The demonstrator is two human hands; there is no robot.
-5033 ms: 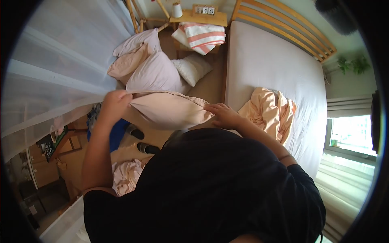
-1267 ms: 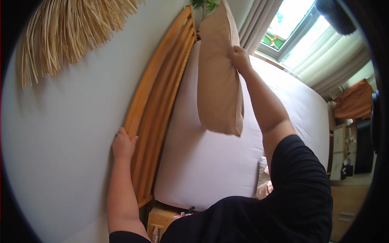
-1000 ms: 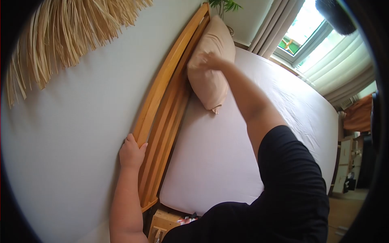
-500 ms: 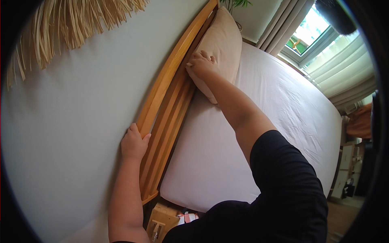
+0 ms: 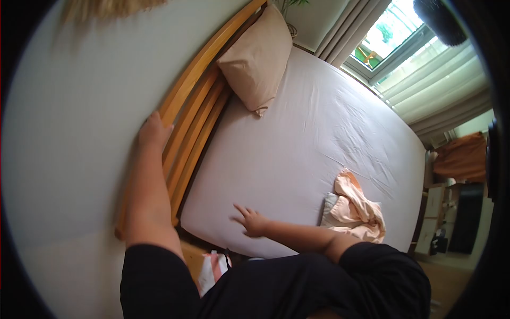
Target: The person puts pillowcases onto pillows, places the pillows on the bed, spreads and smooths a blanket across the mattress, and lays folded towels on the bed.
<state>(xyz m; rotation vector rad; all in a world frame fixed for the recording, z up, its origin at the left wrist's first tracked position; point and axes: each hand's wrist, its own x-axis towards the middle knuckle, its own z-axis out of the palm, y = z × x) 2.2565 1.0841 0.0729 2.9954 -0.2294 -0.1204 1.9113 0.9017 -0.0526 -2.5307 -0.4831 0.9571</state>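
At the near edge, a bit left of centre: striped cloth (image 5: pixel 211 270), white with coral-pink bands, folded, on a wooden nightstand (image 5: pixel 192 257) by the bed corner. Person's black sleeves either side of it.

Right hand (image 5: pixel 252 221) is above the near part of the bed (image 5: pixel 265 159). Fingers apart, fanned out, slightly blurred. Contact with the sheet: can't tell.

To its right, on the near right part of the bed: crumpled peach cloth (image 5: pixel 355 208), soft, loose folds, one end narrow and pointing far. Pale, greyish fabric sticks out at its left side.

Left hand (image 5: pixel 154 132) is on the wooden headboard (image 5: pixel 183 91), left side. Fingers together, clamped over the top rail, thumb apart from them on the bed side. Fingertips partly hidden. Headboard is honey-coloured wood, smooth, long curved top rail with slats below, running near left to far centre along a plain pale wall.

Bed sheet is pale pinkish-grey, thin, rounded at the near corner, fine wrinkles toward the right.

Pillow (image 5: pixel 258 60) is at the far left end of the bed, leaning on the headboard. Beige-pink cover, matte, plump middle, pointed corners, near corner crumpled onto the sheet. Both hands well apart from it.

Beyond, far side: green plant, window (image 5: pixel 390 33) with grey frame, beige curtain with sheer panel to the right. Straw fringe on the wall, far left.
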